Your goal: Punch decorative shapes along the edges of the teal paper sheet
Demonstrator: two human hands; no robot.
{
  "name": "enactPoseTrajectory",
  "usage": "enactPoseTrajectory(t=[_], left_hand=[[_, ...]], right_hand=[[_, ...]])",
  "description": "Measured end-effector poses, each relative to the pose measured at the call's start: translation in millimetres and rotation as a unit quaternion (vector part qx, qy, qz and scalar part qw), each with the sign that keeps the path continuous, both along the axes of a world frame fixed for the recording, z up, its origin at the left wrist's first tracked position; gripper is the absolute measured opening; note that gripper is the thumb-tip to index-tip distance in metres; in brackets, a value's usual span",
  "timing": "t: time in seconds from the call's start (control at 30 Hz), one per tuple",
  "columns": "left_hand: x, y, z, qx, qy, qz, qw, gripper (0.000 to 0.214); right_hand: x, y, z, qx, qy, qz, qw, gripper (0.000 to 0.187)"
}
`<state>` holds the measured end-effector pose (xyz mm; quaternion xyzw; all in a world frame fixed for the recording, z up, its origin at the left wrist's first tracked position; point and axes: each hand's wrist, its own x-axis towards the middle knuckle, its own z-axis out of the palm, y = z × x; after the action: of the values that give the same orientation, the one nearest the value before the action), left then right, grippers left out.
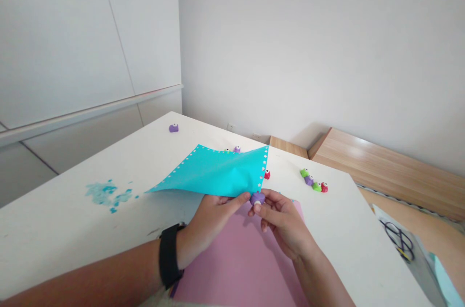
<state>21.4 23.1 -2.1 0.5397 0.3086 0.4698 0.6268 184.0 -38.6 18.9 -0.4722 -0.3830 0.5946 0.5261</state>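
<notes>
A turquoise sheet of paper (214,171) is lifted at its near right corner, with small punched holes along its edges. My left hand (221,210) is closed on the sheet's near edge, thumb on top. In my right hand (278,212) is a purple craft punch (257,198) with a white button, held between thumb and fingers at the sheet's near right corner. The thumb lies at the white button. Below both hands lies a pink sheet (236,258) on the white table (138,244).
Several more punches stand around: a purple punch (174,128) at the far left, a red punch (267,175) behind the sheet, and a green punch (304,172) in a row at right. Turquoise scraps (109,194) lie at left. A wooden cabinet (385,166) stands beyond.
</notes>
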Motion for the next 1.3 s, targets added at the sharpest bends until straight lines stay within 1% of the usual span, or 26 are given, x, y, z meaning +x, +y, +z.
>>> enactPoseTrajectory(t=[0.13,0.27,0.47,0.63,0.9,1.03,1.13,1.3], left_hand=[[-1.0,1.0,2.0,0.003,0.004,0.009,1.0,0.017],[-1.4,0.8,2.5,0.006,0.002,0.004,1.0,0.017],[-1.1,-1.3,4.0,-0.028,0.015,-0.008,0.999,0.023],[-1.4,-3.0,9.0,-0.037,0.02,0.005,0.999,0.023],[-2.3,-5.4,9.7,-0.05,0.027,0.006,0.998,0.022],[-2.4,-6.7,10.3,-0.061,0.01,-0.011,0.998,0.022],[-2.4,-7.0,8.1,-0.068,0.014,-0.025,0.997,0.025],[-3.0,-7.1,3.5,-0.082,0.037,0.019,0.996,0.026]], right_hand=[[0.0,0.3,-1.7,0.002,-0.002,0.01,1.0,0.04],[0.3,0.1,-2.8,0.001,0.008,0.008,1.0,0.045],[0.0,1.2,-3.5,-0.002,0.007,-0.004,1.0,0.042],[-0.1,1.1,-4.0,0.007,0.015,0.001,1.0,0.045],[0.3,1.4,-4.5,0.021,0.019,0.006,1.0,0.039],[-2.3,0.0,-2.5,0.019,0.036,0.006,0.999,0.037],[-4.7,-0.3,-1.1,0.019,0.046,0.002,0.999,0.032],[-5.7,1.1,-2.8,0.016,0.044,-0.024,0.999,0.032]])
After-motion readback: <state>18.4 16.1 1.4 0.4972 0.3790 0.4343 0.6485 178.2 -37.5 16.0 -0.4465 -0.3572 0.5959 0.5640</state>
